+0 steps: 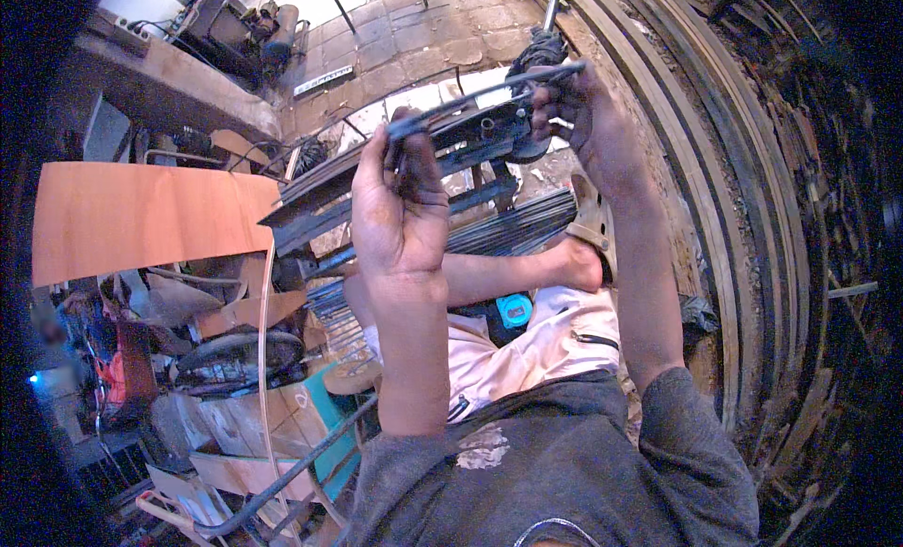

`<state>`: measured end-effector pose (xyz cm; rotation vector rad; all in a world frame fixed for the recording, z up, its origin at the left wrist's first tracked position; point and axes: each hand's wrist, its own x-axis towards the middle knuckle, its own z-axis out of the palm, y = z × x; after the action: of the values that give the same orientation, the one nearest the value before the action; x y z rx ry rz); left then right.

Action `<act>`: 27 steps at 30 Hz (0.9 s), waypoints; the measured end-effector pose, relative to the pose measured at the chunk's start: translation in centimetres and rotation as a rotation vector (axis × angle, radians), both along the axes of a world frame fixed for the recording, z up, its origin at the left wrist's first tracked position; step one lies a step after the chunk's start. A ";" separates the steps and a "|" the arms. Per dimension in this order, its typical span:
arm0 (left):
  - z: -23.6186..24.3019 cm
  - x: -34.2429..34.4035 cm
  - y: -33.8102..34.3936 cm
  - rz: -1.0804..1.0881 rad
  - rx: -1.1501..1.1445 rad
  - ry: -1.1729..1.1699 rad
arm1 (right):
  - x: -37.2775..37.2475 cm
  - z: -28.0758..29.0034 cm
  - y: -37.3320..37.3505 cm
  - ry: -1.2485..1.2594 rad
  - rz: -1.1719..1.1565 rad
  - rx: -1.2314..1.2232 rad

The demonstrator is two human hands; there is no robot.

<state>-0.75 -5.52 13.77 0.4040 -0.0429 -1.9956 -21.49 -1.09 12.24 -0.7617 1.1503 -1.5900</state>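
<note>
A thin dark metal rod (484,93) is raised in front of me, slanting up to the right. My left hand (404,208) closes its fingers and thumb around the rod's left end. At its right end, my right hand (591,133) pinches it, fingers curled. Just beneath the rod lies a long dark angle-iron bar (324,185), with a bolted metal fixture (487,128) at its right part. Past that, a bundle of thin dark rods (508,224) rests by my legs. Between my legs sits a turquoise tape measure (514,311).
Long boards or metal lengths (701,142) run along the right. An orange-brown wood sheet (150,218) stands at left, above a clutter of panels and a wheel (240,359). A curved grey pipe (292,476) lies at lower left. Machinery (273,34) stands at the far left.
</note>
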 end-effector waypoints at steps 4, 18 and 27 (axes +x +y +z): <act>-1.5 -0.2 -0.2 -0.137 -0.108 -0.141 | -0.8 -1.1 -1.1 0.139 -0.054 0.025; -2.5 -0.1 -1.2 -0.027 -0.314 -0.452 | -0.9 -3.6 -1.9 -0.017 0.014 0.105; -4.0 0.8 1.0 -0.027 -0.258 -0.547 | -0.7 -4.2 -0.2 0.075 0.058 0.186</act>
<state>0.09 -4.54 9.78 0.7695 -0.6427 -1.8216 -22.17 -1.32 8.00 -0.7301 1.2994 -1.3942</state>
